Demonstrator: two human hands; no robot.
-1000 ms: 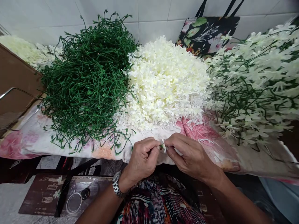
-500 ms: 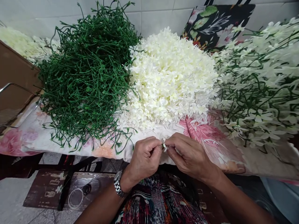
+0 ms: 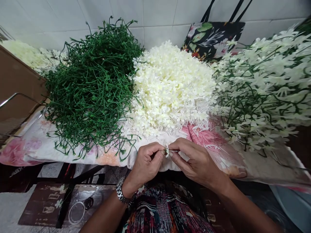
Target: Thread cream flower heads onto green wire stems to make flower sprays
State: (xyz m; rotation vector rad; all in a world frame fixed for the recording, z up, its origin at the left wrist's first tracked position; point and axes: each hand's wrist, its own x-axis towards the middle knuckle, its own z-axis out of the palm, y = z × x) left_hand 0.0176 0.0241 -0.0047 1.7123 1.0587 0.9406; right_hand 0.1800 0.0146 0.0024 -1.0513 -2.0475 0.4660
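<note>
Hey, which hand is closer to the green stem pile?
Left. The left hand is in front and to the right of the green stem pile; the right hand is farther right.

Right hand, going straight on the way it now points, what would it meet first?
The right hand would likely meet the small white artificial flower, then the left hand; depth is unclear.

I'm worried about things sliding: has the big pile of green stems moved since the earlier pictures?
No. The pile of green stems shows no clear shift either way against the orange patch on the cloth.
</note>
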